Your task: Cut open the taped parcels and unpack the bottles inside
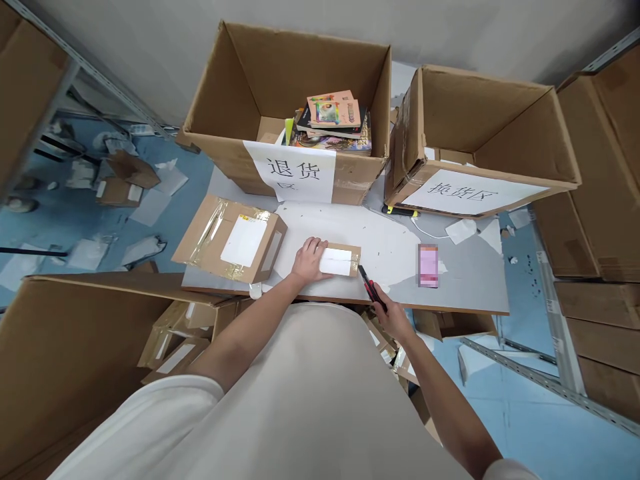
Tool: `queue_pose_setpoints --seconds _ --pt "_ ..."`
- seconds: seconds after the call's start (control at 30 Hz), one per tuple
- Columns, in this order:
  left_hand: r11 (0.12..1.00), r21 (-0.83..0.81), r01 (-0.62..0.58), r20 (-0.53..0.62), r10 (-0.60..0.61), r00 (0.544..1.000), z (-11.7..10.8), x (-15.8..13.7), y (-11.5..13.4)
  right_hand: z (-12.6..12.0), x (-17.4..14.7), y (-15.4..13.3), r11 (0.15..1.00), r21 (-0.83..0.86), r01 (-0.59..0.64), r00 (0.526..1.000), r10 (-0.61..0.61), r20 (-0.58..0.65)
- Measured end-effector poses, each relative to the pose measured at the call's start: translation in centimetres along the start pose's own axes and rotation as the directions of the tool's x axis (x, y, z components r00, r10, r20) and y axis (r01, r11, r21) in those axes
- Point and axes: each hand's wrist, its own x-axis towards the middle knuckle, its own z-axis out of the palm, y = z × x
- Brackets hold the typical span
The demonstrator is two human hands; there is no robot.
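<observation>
"Close to the table's (475, 297) near edge, around its middle, what lies between the two hands?"

"A small taped box (345, 257), white label up. The left hand (309, 259) spans its left end in a half-spread hold, fingers toward the far side, thumb toward the near one."

"And the right hand (393, 317)?"

"Its fingers are wrapped round the black-and-red utility knife (371, 289), tip pointing at the box's right end. I cannot tell whether it touches, or how much blade is out."

"What worries you?"

"A slip, mostly. If the tip skids leftward over the shiny tape, it could run toward the left thumb. Pressed too deep, it might score the contents, which are hidden."

"Could the box itself shift?"

"I think so: it looks light, and only its left end is held, so a sideways push might swing the right end round."

"Anything further out?"

"To the left, a larger carton (235, 237) could crowd the left arm. To the right, a blurred pink rectangle (428, 265) lies apart from the knife. On the far side, an open box (360, 177) holds books (333, 113), seemingly beyond the blade's reach."
</observation>
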Motion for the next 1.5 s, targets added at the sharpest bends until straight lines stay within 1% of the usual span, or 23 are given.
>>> queue_pose_setpoints --seconds 0.2,0.27,0.33,0.37,0.43,0.5,0.57,0.6,0.67,0.73,0.77,0.83,0.9,0.97,1.03,1.1,1.2,1.23,1.3,1.33,1.4,1.43,1.5 --pt "1.000 -0.016 -0.002 0.010 0.002 1.000 -0.1 0.0 -0.2 -0.2 -1.2 1.2 0.990 0.137 -0.030 0.999 0.028 0.018" --pt "0.999 -0.032 -0.001 -0.004 0.001 1.000 -0.1 0.1 -0.1 -0.5 -2.0 1.8 0.983 0.168 -0.077 0.997 0.070 0.044" --pt "0.998 -0.053 0.027 -0.024 -0.028 0.999 0.0 0.1 0.4 -0.5 -2.7 2.4 0.969 0.208 -0.129 0.992 0.126 0.030" --pt "0.996 -0.065 0.066 -0.035 -0.068 0.997 0.1 0.1 0.8 -0.4 -2.8 2.5 0.959 0.245 -0.146 0.988 0.153 -0.009" --pt "0.974 -0.093 0.205 -0.054 -0.210 0.976 0.3 -0.1 1.9 0.3 -2.2 2.5 0.927 0.344 -0.147 0.976 0.192 -0.101" --pt "0.920 -0.132 0.368 -0.056 -0.378 0.924 0.6 -0.5 3.0 1.5 -0.3 1.7 0.877 0.466 -0.114 0.968 0.203 -0.145" --pt "0.870 -0.182 0.458 -0.037 -0.472 0.881 0.8 -1.4 3.8 3.2 2.5 0.4 0.810 0.582 -0.074 0.972 0.190 -0.141" --pt "0.861 -0.210 0.462 -0.027 -0.478 0.878 0.9 -1.9 3.8 4.0 4.1 -0.4 0.775 0.629 -0.056 0.972 0.186 -0.144" --pt "0.869 -0.284 0.405 -0.014 -0.427 0.904 1.0 -3.0 3.4 5.6 6.8 -1.7 0.724 0.689 -0.035 0.978 0.167 -0.126" --pt "0.855 -0.397 0.333 -0.008 -0.366 0.931 1.0 -4.2 2.5 6.7 8.6 -2.6 0.707 0.706 -0.030 0.984 0.147 -0.104" --pt "0.828 -0.466 0.311 0.001 -0.351 0.936 1.0 -4.7 1.9 7.0 9.2 -2.8 0.708 0.705 -0.029 0.985 0.139 -0.099" --pt "0.746 -0.594 0.302 0.027 -0.356 0.934 1.2 -5.5 1.2 7.2 9.7 -3.0 0.720 0.693 -0.026 0.986 0.132 -0.100" --pt "0.679 -0.666 0.308 0.047 -0.374 0.926 1.4 -6.2 0.9 7.0 9.8 -2.9 0.730 0.683 -0.025 0.988 0.122 -0.095" --pt "0.669 -0.676 0.311 0.051 -0.378 0.924 1.5 -6.5 0.9 6.7 9.8 -2.9 0.732 0.681 -0.027 0.990 0.114 -0.083" --pt "0.711 -0.628 0.317 0.033 -0.383 0.923 1.5 -6.5 1.0 6.6 9.5 -2.8 0.725 0.688 -0.032 0.991 0.113 -0.073" --pt "0.774 -0.545 0.321 -0.005 -0.386 0.923 1.0 -5.6 0.7 6.6 8.8 -2.6 0.717 0.696 -0.041 0.986 0.141 -0.087" --pt "0.852 -0.447 0.274 -0.072 -0.339 0.938 -0.2 -2.3 -0.5 7.1 6.5 -2.1 0.670 0.734 -0.110 0.956 0.274 -0.106" --pt "0.875 -0.426 0.232 -0.089 -0.296 0.951 -0.7 -0.8 -1.0 7.5 5.6 -1.9 0.625 0.765 -0.155 0.943 0.325 -0.075" --pt "0.918 -0.379 0.121 -0.102 -0.171 0.980 -1.5 2.3 -2.0 8.3 3.8 -1.8 0.490 0.833 -0.255 0.920 0.389 0.052" --pt "0.923 -0.376 0.076 -0.058 -0.106 0.993 -1.8 3.7 -2.4 8.7 3.0 -1.8 0.419 0.858 -0.297 0.910 0.397 0.121" --pt "0.903 -0.421 0.085 0.033 -0.079 0.996 -2.1 5.8 -2.9 9.4 2.3 -2.1 0.320 0.886 -0.337 0.898 0.393 0.200" --pt "0.886 -0.447 0.121 0.065 -0.103 0.993 -2.1 6.3 -3.1 9.6 2.3 -2.3 0.296 0.894 -0.335 0.897 0.390 0.207" --pt "0.855 -0.477 0.203 0.077 -0.189 0.979 -2.0 6.2 -3.3 9.3 2.9 -2.6 0.291 0.912 -0.290 0.907 0.388 0.165"
